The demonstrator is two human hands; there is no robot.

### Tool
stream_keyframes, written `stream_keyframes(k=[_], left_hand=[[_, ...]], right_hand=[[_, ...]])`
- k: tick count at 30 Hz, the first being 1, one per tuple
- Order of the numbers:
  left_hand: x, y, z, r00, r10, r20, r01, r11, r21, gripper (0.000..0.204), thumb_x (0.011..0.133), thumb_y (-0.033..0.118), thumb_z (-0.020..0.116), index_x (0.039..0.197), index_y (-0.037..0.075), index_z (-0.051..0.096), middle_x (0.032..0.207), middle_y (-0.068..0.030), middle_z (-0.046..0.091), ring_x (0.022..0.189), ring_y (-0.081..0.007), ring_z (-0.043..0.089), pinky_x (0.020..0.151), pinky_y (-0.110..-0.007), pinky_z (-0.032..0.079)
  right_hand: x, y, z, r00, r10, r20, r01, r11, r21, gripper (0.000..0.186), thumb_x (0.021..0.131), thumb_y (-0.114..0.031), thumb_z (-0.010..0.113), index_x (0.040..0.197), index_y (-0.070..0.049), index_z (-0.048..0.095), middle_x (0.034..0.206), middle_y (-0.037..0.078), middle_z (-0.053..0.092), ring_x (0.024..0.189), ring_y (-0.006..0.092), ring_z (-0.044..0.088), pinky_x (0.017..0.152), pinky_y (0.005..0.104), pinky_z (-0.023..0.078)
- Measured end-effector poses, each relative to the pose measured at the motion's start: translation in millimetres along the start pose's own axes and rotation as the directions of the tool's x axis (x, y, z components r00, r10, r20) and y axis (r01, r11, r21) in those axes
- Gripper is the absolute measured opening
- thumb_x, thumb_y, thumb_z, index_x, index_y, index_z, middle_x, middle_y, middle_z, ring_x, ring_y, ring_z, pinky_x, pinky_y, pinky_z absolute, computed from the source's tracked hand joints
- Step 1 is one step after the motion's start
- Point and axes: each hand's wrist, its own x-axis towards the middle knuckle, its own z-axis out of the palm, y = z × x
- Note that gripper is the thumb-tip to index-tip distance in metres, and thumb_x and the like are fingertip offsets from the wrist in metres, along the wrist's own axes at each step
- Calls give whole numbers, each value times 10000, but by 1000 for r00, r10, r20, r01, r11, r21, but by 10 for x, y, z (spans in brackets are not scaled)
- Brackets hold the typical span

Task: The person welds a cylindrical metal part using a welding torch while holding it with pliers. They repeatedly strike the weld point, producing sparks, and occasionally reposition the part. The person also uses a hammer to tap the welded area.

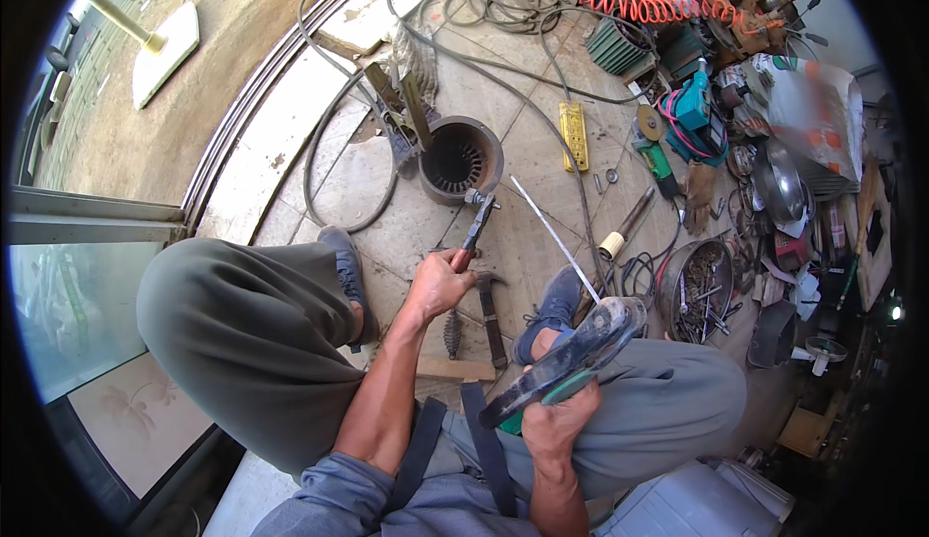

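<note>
Knees (pixel 198 290) apart, our left hand (pixel 440 285) squeezes pliers (pixel 472 237), our right hand (pixel 561 421) a black-and-green tool (pixel 571 348); we seemingly position a metal piece (pixel 473 196); next needs a steady rod (pixel 554 238).

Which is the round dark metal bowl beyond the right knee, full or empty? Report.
Not empty: brown and silvery pieces lie inside the round dark metal bowl; how full is unclear.
</note>
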Motion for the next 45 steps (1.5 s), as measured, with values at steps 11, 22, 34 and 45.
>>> stream_keyframes(k=[11,22,34,45], left_hand=[[58,-12,-2,998,-46,47,42,996,80,421,771,251,739,1137,45,722,916,-210,728,865,-286,722,804,-381,542],[44,20,-15,999,-41,27,41,999,14,251,784,190,727,964,22,676,763,-81,603,726,-162,559,684,-330,479],[32,90,158,996,-93,-4,93,995,-20,174,844,156,704,840,10,609,685,-9,548,645,-96,488,588,-311,436],[85,-55,295,998,6,-55,-8,999,-31,172,854,138,697,797,37,570,657,17,529,610,-81,468,547,-297,415]], right_hand=[[20,18,33,1000,-12,0,12,1000,-21,334,625,-14,637,951,37,593,796,61,631,701,179,594,719,320,518],[26,86,37,999,-21,44,23,999,-47,344,622,-19,604,962,33,585,810,64,614,709,187,584,720,327,517],[-54,37,71,996,-49,70,55,994,-93,367,695,3,702,1048,23,602,855,102,665,758,209,641,753,335,524],[-124,149,62,997,-13,80,17,998,-58,303,696,18,670,991,15,601,817,69,638,729,183,616,721,330,516]])
